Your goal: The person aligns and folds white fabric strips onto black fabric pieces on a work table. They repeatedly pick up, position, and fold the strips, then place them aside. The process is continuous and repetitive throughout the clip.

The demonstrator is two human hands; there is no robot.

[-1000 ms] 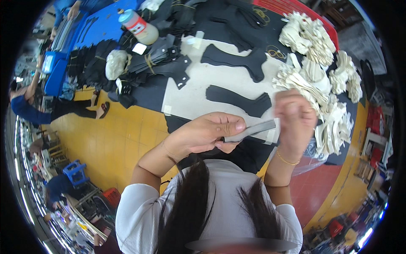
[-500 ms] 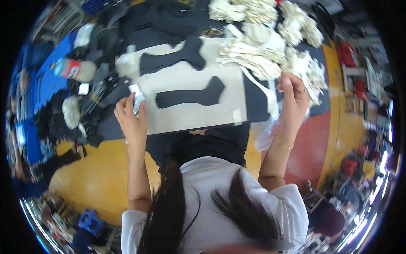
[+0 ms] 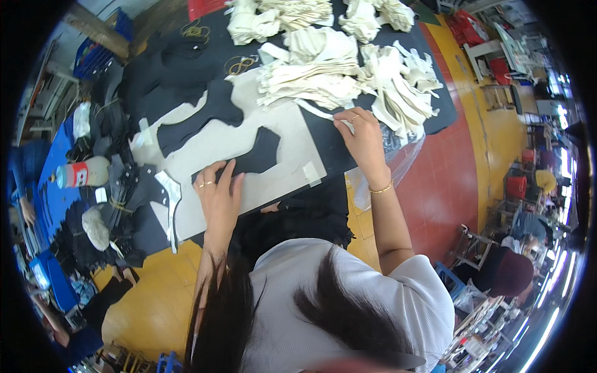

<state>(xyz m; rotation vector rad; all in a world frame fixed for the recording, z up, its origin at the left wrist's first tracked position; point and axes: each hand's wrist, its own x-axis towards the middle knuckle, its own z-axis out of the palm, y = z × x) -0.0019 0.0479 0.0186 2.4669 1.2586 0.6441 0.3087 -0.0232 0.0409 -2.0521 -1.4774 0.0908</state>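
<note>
A beige board (image 3: 292,149) lies tilted at the near edge of the dark tabletop. One curved black fabric piece (image 3: 264,149) rests on it; a second black piece (image 3: 217,118) lies farther back. My left hand (image 3: 217,189) is open, with its fingertips on the left end of the nearer piece. A white curved strip (image 3: 169,202), perhaps a template, lies at the board's left edge beside that hand. To the right, my right hand (image 3: 364,140) pinches the end of a cream fabric strip (image 3: 314,110) that reaches out from a pile of cream fabric pieces (image 3: 311,81).
More cream bundles (image 3: 398,87) lie at the back right, above a clear plastic bag (image 3: 398,161). Rubber bands (image 3: 239,64) sit behind the board. At left stand a bottle (image 3: 81,173) and bundles of black pieces (image 3: 124,186). Another person's hand (image 3: 28,211) shows at far left.
The white curved strip, formerly at my left hand, now lies on the board's left edge. My left hand has moved onto the black piece; my right hand has come to the cream strip. The view has turned.
</note>
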